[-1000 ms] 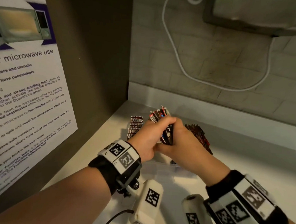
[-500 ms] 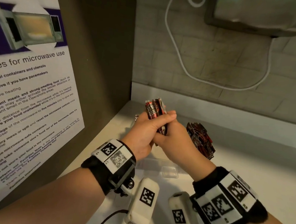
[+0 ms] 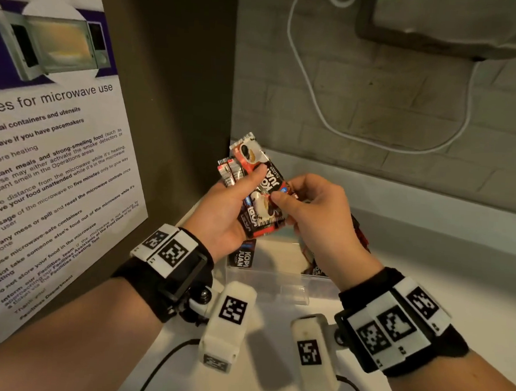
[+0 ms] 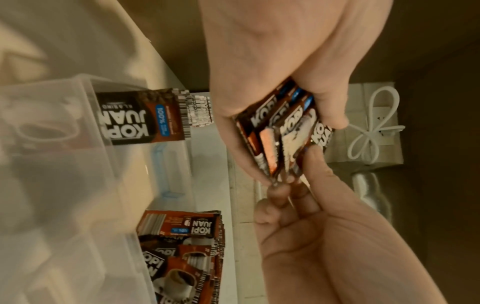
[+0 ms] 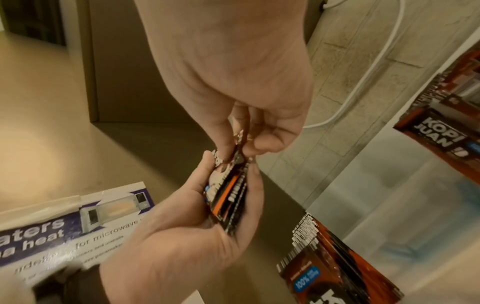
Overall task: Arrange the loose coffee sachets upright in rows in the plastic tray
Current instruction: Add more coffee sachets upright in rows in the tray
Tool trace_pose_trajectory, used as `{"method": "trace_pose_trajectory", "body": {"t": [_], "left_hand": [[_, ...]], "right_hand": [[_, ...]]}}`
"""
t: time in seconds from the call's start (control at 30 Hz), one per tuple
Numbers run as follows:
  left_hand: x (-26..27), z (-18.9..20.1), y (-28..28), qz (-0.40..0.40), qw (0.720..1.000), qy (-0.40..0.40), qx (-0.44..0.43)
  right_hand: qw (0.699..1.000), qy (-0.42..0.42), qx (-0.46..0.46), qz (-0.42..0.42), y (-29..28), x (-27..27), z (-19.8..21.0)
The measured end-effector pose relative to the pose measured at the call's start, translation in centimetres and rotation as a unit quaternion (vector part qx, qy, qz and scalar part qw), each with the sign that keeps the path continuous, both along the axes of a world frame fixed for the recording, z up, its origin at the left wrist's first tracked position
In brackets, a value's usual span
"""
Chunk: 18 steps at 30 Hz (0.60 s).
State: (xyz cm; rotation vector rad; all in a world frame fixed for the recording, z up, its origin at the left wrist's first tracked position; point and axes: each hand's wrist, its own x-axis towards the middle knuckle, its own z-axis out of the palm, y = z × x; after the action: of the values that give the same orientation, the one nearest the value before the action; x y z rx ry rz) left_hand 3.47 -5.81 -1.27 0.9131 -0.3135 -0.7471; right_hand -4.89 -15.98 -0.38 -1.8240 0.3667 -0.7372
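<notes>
White counter (image 3: 425, 296) tucked in a corner, microwave rules poster (image 3: 51, 152) on the side wall and a white cable (image 3: 311, 86) looping over the tiles behind

Fingers first: right hand (image 3: 322, 217) has thumb and fingertips pinching the edge of the front sachet, while the left hand (image 3: 225, 211) is curled round a small fanned bundle of sachets (image 3: 261, 192), thumb pressed on top. Bundle is held up in the air above the clear plastic tray (image 3: 275, 279), not in it yet

Progress-wise I'd say partway. Tray already has one neat upright row (image 4: 145, 115) at one end and another bunch of sachets (image 4: 182, 246) at the other that looks messier, some leaning. Handful still has to go in, probably squared up first

Sachets are small flat foil packs, brown and red, "KOPI JUAN" plus a coffee cup picture, crimped ends. Slippery-looking and they splay easily
</notes>
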Motion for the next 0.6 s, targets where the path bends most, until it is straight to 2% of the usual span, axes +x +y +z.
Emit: {"method": "trace_pose_trajectory", "body": {"t": [0.13, 0.37, 0.43, 0.5, 0.6], "left_hand": [[0.0, -0.5, 0.5, 0.002, 1.000, 0.019, 0.019], [1.2, -0.7, 2.0, 0.005, 0.998, 0.048, 0.026], [1.9, -0.9, 2.5, 0.038, 0.998, 0.029, 0.044], [2.4, -0.8, 3.0, 0.059, 0.996, -0.010, 0.060], [2.2, -0.5, 3.3, 0.018, 0.993, -0.082, 0.084]], "right_hand": [[0.996, -0.001, 0.087, 0.022, -0.5, -0.1, -0.1], [0.987, -0.020, 0.158, 0.006, -2.1, -0.9, 0.9], [0.995, 0.000, 0.105, 0.001, -2.7, -1.2, 1.6], [0.999, 0.036, 0.007, -0.003, -3.2, -1.6, 2.4], [0.994, 0.081, -0.070, 0.014, -3.4, -1.9, 3.6]]}}
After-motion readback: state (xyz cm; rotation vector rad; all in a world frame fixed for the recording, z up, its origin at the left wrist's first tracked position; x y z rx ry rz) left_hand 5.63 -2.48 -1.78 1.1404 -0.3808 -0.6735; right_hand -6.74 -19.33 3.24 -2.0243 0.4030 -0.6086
